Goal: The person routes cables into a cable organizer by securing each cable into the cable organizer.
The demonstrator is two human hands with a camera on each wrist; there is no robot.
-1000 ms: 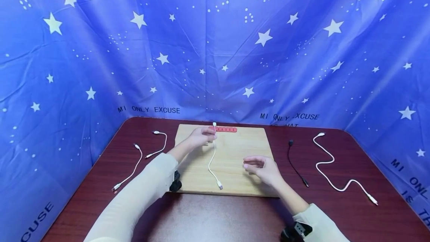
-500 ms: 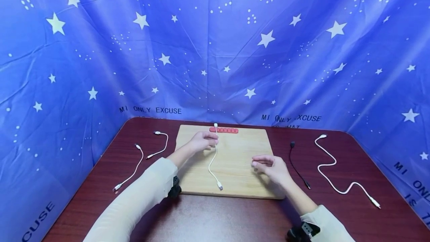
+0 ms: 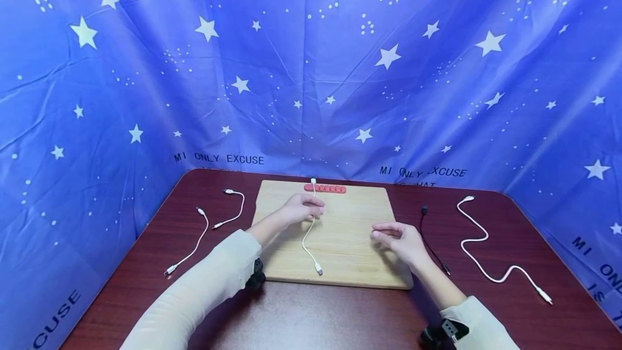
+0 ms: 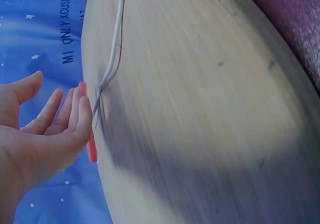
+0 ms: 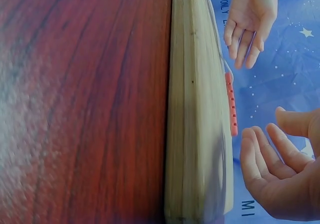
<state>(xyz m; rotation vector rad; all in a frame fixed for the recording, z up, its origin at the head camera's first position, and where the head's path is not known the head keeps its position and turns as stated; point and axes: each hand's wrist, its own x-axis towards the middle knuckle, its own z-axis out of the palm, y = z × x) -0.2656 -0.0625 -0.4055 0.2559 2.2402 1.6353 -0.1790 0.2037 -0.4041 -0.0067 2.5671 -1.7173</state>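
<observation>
A white USB cable runs down the wooden board, its upper end at the left end of a red cable holder near the board's far edge. My left hand hovers over this cable, hiding part of it; in the left wrist view its fingers are loosely bent, thumb apart, with nothing held. Over the board's right side is my right hand, fingers relaxed and thumb apart, as the right wrist view shows. It holds nothing, and a black cable lies just to its right.
Two short white cables, the nearer one and the farther one, lie on the dark red table left of the board. A longer white cable curves along the right side. A blue star-printed curtain surrounds the table.
My left hand has come slightly nearer and to the right, away from the red holder. My right hand has drifted right toward the board's edge. The cable on the board stays in place.
</observation>
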